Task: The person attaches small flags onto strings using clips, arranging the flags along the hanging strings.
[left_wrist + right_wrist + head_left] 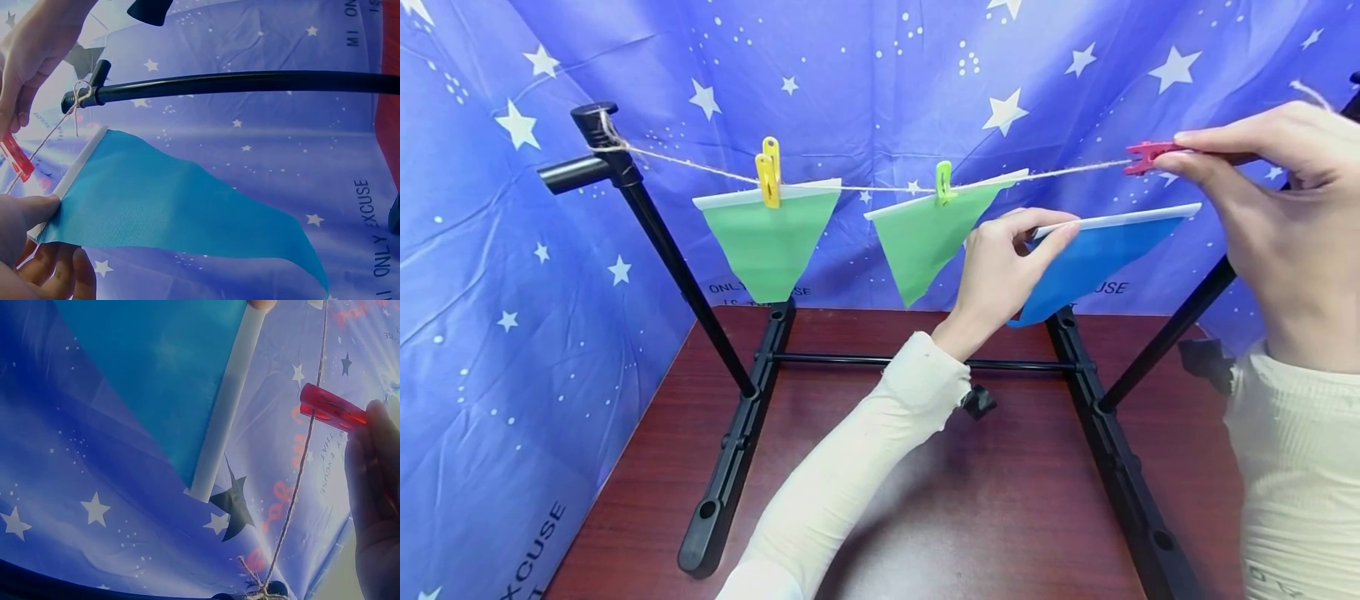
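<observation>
My left hand (pixel 1003 271) pinches the white-edged top left corner of a blue pennant (pixel 1086 258), which hangs below the string. Between thumb and fingers of my right hand (pixel 1292 200) is a red clothespin (pixel 1148 157), its tip at the string (pixel 306 450). In the left wrist view the blue pennant (pixel 169 200) droops to a curled point. Two green flags hang farther left on the string: one (pixel 771 242) under a yellow clothespin (pixel 767 177), the other (pixel 928 233) under a green clothespin (pixel 943 183).
A black frame stands on the dark red table (pixel 985 500), with a left post (pixel 677 267), a right post (pixel 1172 333) and a low crossbar (pixel 850 359). The string is tied at the left post's top. Behind hangs a blue star-printed curtain (pixel 850 75).
</observation>
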A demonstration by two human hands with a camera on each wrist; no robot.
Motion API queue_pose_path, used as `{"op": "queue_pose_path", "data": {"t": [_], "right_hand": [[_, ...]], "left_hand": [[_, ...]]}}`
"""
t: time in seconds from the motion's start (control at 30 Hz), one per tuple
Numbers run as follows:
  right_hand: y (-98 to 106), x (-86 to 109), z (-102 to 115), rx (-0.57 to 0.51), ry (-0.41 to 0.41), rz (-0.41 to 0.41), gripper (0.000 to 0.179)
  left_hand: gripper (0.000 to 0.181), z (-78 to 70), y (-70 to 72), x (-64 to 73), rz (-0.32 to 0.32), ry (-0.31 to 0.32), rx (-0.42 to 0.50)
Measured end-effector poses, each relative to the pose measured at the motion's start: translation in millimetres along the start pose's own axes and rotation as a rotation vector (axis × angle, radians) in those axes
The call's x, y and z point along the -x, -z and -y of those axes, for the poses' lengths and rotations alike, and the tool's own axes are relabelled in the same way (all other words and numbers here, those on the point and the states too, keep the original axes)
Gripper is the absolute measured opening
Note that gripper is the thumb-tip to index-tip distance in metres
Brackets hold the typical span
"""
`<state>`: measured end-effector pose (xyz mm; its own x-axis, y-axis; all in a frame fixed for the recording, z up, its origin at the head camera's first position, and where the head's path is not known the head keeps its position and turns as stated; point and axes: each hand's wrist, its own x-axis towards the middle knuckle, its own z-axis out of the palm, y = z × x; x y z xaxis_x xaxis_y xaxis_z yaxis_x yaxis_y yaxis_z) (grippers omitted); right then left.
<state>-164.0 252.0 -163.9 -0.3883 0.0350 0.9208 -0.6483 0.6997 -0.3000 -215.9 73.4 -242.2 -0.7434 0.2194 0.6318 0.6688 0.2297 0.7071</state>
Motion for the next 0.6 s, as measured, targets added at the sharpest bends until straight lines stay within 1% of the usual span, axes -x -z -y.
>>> {"op": "queue_pose_path", "data": {"t": [0.17, 0.37, 0.5, 0.6], "right_hand": [[0.9, 0.0, 0.0, 0.040, 0.009, 0.023, 0.016], [2.4, -0.1, 0.4, 0.114, 0.043, 0.100, 0.017], [3.2, 0.8, 1.3, 0.138, 0.076, 0.150, 0.017], [3.2, 0.5, 2.8, 0.147, 0.098, 0.170, 0.017]], "left_hand": [[0.022, -1.3, 0.4, -1.8, -0.005, -0.011, -0.008], [0.022, -2.9, -0.2, -3.8, -0.013, -0.019, -0.003], [0.022, -3.0, -0.8, -5.6, -0.024, -0.021, 0.012], [0.022, -3.5, -0.1, -6.8, -0.032, -0.020, 0.015]]}}
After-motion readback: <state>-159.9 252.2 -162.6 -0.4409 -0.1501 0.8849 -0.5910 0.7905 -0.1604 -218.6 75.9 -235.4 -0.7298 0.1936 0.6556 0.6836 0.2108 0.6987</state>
